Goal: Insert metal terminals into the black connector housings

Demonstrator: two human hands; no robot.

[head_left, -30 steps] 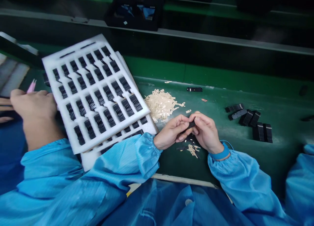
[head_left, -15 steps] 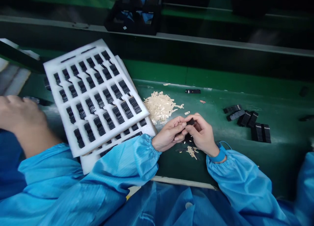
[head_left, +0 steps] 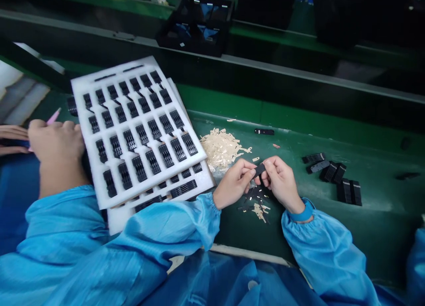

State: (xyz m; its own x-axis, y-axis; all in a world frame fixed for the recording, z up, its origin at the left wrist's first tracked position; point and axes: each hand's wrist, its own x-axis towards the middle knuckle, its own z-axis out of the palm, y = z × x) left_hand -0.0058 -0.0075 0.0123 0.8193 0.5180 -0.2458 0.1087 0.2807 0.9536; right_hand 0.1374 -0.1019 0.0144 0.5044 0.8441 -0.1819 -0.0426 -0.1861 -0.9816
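Between my two hands is a small flat black plastic part (head_left: 259, 171), its ends pinched by fingertips. My left hand (head_left: 235, 183) grips its left end, thumb on top. My right hand (head_left: 280, 182), with a blue wrist strap, closes on the other end. Below them lie small black scraps (head_left: 255, 194) and a few cream strips (head_left: 260, 212). A heap of cream die-cut pieces (head_left: 220, 148) sits just beyond my left hand. Several black slotted parts (head_left: 349, 192) lie to the right of my right hand.
A white foam tray (head_left: 109, 157) filled with black parts rests on a second one (head_left: 119, 219) at left. A co-worker's hand (head_left: 58, 149) is beside it. At the back of the green bench (head_left: 315, 244) lies one black part (head_left: 264, 132); a dark box (head_left: 195, 27) stands beyond.
The black part has been turned in my fingers and now shows a flat face. My hands stay together. The view has shifted slightly, and the co-worker's hand at left has moved.
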